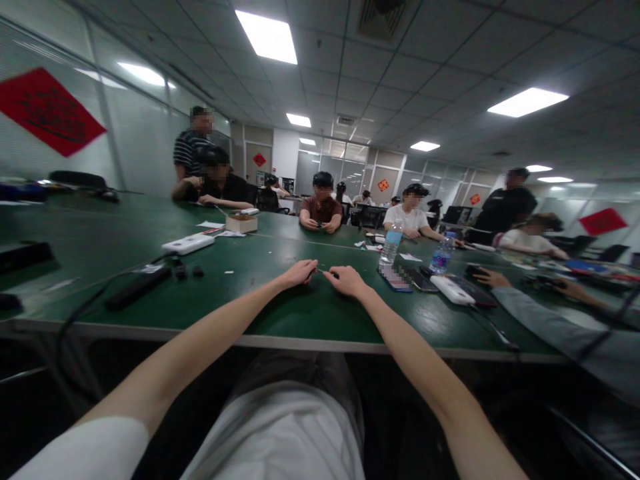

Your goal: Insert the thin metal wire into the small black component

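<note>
Just above the green tabletop (295, 313), my left hand (299, 273) and my right hand (345, 280) face each other with a small gap between them. The fingers of my left hand are curled together, and a small dark edge shows at their tips. My right hand is closed too, thumb and forefinger pinched around something small and dark. A thin pale sliver shows in the gap, too small to name. Right of my right hand lie a phone (396, 279) and a water bottle (391, 241).
On the left are a white power strip (188, 244), a long black bar (137, 288) and an open cardboard box (242, 223). A second bottle (443, 253) and a white power strip (452, 291) stand right. A neighbour's grey sleeve (540, 323) reaches in. Several people sit across.
</note>
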A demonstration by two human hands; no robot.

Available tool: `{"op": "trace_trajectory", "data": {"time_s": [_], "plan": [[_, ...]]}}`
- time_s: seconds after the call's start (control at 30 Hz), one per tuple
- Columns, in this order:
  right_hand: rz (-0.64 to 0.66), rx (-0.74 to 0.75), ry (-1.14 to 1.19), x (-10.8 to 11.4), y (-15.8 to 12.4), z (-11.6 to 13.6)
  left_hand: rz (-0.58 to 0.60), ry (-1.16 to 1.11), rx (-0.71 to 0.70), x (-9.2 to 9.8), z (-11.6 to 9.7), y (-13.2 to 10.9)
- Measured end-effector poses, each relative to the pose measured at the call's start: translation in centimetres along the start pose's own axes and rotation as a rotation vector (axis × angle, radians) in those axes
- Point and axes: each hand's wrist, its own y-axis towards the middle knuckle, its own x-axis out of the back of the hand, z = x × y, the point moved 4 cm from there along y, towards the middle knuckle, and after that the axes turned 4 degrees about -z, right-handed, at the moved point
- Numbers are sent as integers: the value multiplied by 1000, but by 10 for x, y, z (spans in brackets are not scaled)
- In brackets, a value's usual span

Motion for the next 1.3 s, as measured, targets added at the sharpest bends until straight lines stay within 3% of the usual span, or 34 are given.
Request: {"op": "trace_trajectory", "data": {"time_s": [0.67, 1.1, 1.3], "plan": [[44, 20, 36, -12, 3, -9, -16, 149, -54, 1, -3, -2], [113, 45, 87, -27, 9, -23, 39, 301, -79, -4, -5, -4], [89, 53, 38, -20, 7, -20, 48, 253, -58, -4, -7, -4]]}}
